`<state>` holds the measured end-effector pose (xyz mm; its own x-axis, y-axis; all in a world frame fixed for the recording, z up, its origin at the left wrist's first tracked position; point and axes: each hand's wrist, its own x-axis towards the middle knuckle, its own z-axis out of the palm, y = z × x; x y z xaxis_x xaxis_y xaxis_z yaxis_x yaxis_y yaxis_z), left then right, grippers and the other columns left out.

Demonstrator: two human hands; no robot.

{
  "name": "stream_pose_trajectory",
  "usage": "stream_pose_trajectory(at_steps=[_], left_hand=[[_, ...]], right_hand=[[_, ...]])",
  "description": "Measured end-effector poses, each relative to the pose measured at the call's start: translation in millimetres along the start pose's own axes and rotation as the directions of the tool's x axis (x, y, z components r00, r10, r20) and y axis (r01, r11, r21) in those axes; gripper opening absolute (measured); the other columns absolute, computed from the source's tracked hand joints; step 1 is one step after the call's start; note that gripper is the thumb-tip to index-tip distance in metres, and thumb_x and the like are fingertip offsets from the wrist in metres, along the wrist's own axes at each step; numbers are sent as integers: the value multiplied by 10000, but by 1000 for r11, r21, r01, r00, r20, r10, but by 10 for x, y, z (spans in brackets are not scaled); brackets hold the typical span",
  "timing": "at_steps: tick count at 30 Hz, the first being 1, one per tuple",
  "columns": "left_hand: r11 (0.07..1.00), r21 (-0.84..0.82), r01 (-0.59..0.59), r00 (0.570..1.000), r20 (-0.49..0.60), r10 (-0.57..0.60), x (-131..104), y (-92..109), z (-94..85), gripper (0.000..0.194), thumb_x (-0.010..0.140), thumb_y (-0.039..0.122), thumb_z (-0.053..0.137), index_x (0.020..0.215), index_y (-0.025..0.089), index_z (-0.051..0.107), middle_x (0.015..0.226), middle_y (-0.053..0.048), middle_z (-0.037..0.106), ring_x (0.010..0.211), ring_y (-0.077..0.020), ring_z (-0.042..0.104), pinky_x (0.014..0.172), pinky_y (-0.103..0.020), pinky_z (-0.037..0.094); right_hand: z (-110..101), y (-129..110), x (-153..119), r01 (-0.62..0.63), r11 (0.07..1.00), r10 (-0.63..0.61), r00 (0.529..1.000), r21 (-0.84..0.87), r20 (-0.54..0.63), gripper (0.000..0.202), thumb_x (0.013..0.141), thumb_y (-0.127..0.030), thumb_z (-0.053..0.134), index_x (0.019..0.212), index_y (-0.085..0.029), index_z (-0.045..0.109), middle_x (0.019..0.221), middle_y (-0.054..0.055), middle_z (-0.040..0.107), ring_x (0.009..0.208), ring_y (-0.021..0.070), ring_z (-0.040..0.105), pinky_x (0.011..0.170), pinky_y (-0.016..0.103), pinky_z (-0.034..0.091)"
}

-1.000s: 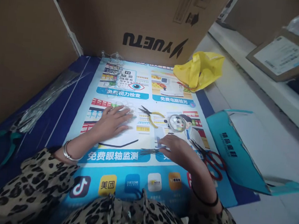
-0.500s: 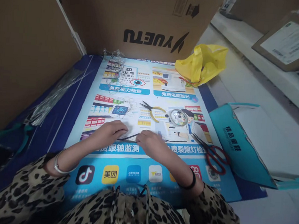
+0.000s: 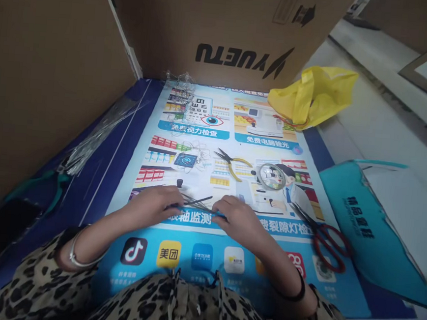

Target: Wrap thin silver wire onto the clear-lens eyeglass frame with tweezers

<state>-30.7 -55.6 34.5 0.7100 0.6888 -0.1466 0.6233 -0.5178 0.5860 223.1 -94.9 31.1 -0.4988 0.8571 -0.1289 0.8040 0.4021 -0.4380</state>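
Observation:
Several thin dark strips [image 3: 198, 201] cross each other between my two hands, low over the printed poster [image 3: 249, 180]. My left hand [image 3: 158, 205] is closed, its fingertips pinched on the left ends of the strips. On the other side, my right hand [image 3: 235, 218] has its fingers pressed together at the right ends. Yellow-handled pliers [image 3: 234, 166] lie just beyond, beside a clear round roll [image 3: 271, 177]. Tangled thin wire [image 3: 195, 153] rests on the poster beyond my left hand.
Red-handled scissors [image 3: 327, 243] and a teal box piece [image 3: 374, 232] lie right. A yellow bag [image 3: 314, 99] sits at the back right. Cardboard [image 3: 224, 27] stands behind. Silvery wires [image 3: 97, 136] and teal-handled pliers [image 3: 58, 187] are at left.
The view has shifted, so the scene sits farther right in the picture. My hands are slightly farther apart, and the strips now show crossed between them.

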Motion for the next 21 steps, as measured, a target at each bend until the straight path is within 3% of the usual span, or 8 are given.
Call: stream_pose_trajectory(at_steps=[2, 7, 13, 16, 21], left_hand=[[1000, -24, -14, 1000, 2, 14, 7, -31, -7, 145, 863, 287, 480, 827, 205, 595, 836, -6, 603, 812, -155, 560, 708, -246, 405], [998, -6, 61, 986, -154, -61, 110, -150, -26, 159, 880, 219, 429, 946, 198, 573, 923, -24, 599, 875, -157, 557, 743, -254, 415], [980, 189, 58, 998, -42, -51, 249, -136, -84, 146, 867, 218, 437, 883, 202, 582, 913, -27, 574, 834, -177, 553, 655, -258, 401], [954, 297, 47, 999, -36, -39, 261, -104, -74, 140, 861, 192, 422, 854, 185, 562, 887, -48, 554, 771, -184, 538, 579, -258, 370], [903, 428, 37, 999, -26, -28, 212, -141, -40, 206, 809, 58, 373, 900, 139, 539, 915, -103, 541, 775, -199, 522, 608, -281, 378]], right_hand=[[-7, -10, 21, 43, 999, -44, 998, 21, 42, 44, 829, -222, 546, 835, -190, 576, 838, 29, 568, 837, 161, 505, 715, 268, 358], [-45, 28, 53, 88, 996, -90, 993, 32, 74, 79, 841, -177, 505, 782, -181, 558, 798, 26, 554, 793, 149, 489, 687, 259, 344], [-31, 45, 58, 119, 991, -123, 990, 62, 65, 101, 849, -181, 483, 782, -181, 558, 784, 26, 550, 775, 146, 481, 682, 258, 348], [-20, 55, 54, 134, 989, -137, 989, 65, 57, 108, 849, -180, 477, 775, -182, 557, 781, 27, 551, 772, 152, 483, 688, 267, 352], [-16, 47, 49, 120, 991, -123, 991, 60, 50, 118, 848, -180, 471, 769, -188, 558, 783, 29, 552, 775, 152, 489, 690, 269, 356]])
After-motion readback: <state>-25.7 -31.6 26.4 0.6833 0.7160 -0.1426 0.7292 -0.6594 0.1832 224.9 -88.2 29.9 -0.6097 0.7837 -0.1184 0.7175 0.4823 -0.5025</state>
